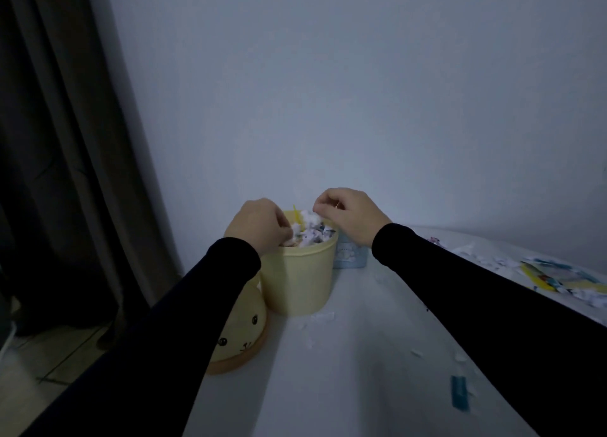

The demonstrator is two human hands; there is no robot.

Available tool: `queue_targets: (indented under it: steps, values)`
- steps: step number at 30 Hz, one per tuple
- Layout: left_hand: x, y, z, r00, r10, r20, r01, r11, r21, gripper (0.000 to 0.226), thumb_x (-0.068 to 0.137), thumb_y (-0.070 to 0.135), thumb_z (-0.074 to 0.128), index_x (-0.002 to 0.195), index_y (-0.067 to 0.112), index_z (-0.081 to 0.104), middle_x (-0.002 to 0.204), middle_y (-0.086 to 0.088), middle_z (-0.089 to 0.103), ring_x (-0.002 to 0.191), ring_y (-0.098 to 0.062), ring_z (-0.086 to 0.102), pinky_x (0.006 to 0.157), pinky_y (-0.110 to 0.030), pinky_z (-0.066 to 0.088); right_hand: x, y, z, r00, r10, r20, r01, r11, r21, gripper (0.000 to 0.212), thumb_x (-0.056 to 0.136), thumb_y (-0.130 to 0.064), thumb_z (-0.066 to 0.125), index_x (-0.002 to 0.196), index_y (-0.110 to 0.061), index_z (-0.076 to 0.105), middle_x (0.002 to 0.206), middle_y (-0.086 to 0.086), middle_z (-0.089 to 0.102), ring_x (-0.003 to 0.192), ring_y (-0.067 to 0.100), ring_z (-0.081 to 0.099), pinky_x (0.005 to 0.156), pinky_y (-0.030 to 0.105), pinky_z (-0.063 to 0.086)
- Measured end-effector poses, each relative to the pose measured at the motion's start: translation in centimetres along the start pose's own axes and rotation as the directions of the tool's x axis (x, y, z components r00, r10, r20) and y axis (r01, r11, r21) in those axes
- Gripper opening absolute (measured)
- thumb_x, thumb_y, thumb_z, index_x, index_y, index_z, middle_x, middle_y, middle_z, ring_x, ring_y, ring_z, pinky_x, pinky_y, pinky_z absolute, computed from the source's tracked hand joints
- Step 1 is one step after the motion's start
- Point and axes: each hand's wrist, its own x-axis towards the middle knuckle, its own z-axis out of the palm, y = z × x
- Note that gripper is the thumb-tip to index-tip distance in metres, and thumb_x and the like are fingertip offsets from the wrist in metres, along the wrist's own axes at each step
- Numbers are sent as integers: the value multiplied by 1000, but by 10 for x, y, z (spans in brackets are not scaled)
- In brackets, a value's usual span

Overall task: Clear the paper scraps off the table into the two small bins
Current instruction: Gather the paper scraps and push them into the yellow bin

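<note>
- yellow bin [297, 284]: round, upright, near table's left edge, heaped with scraps
- blue bin [348, 254]: small, just behind it, mostly hidden
- paper scraps [558, 280]: white, yellow, blue, strewn on table [361, 354] at right

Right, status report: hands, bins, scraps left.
Both hands, left hand and right hand, over yellow bin, fingers curled. Bin heaped full. Blue bin behind. Scraps litter table at right.

Only one view on my end, the head cam. It looks forward and down over the tabletop [361, 354] from close above its near edge, facing the wall behind the yellow bin [297, 279], which sits dead centre, about an arm's reach off.
</note>
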Motion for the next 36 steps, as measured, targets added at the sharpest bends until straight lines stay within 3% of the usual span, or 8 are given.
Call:
queue_targets:
  steps: [8,13,16,19,22,25,32,36]
  values:
    - [-3,8,-8,998,15,-63,-19,998,-54,20,84,17,63,101,13,71,109,-3,67,103,-16,59,76,-16,37,-3,0,3,1000,-3,31,11,968,-250,7,84,-26,60,84,-24,67,82,-6,53,83,14,56,78,31,48]
    - [-7,9,-6,999,29,-28,-31,997,-77,24,88,15,52,95,12,75,101,-2,71,99,-18,62,74,-16,39,-1,-12,7,990,111,81,-76,934,-350,30,84,-28,58,56,-19,62,73,-5,55,84,23,61,58,22,39]
    - [0,2,-8,995,-21,-96,13,996,-83,29,90,18,47,108,20,69,119,-2,63,116,-22,53,97,-26,41,-3,-16,3,994,98,49,-77,943,-324,12,83,-33,59,79,-26,68,89,-7,57,94,17,60,71,25,47]
    - [6,-5,-7,992,-110,66,107,993,54,39,87,22,46,124,21,60,134,-4,54,129,-28,40,107,-38,36,-6,-21,-3,985,132,110,-81,923,-377,35,76,-54,66,103,-32,64,110,-12,60,107,11,54,96,32,43]
    - [9,-4,-1,979,-104,174,89,991,95,43,89,23,45,130,19,54,138,-6,50,131,-27,39,109,-37,35,-4,-27,-2,961,212,178,-103,870,-481,61,69,-63,69,120,-31,60,120,-15,60,114,11,53,98,28,38]
    - [17,-5,4,996,-61,59,57,996,66,44,91,23,44,134,18,50,142,-8,45,134,-27,35,112,-37,30,4,-29,3,951,247,188,-112,839,-533,52,70,-58,72,111,-28,66,117,-11,65,112,13,57,94,28,41]
    - [15,-2,13,999,-49,15,48,998,38,26,90,18,44,88,7,68,100,-14,67,106,-33,55,84,-30,41,9,-29,8,952,241,188,-101,830,-549,35,74,-48,74,102,-27,72,110,-7,69,108,17,59,88,29,40]
    - [16,2,14,992,-44,118,44,999,7,30,90,15,43,107,8,68,113,-8,66,107,-25,58,81,-27,43,14,-25,14,943,252,216,-103,842,-529,33,74,-44,75,100,-24,73,107,-4,71,104,18,62,94,32,49]
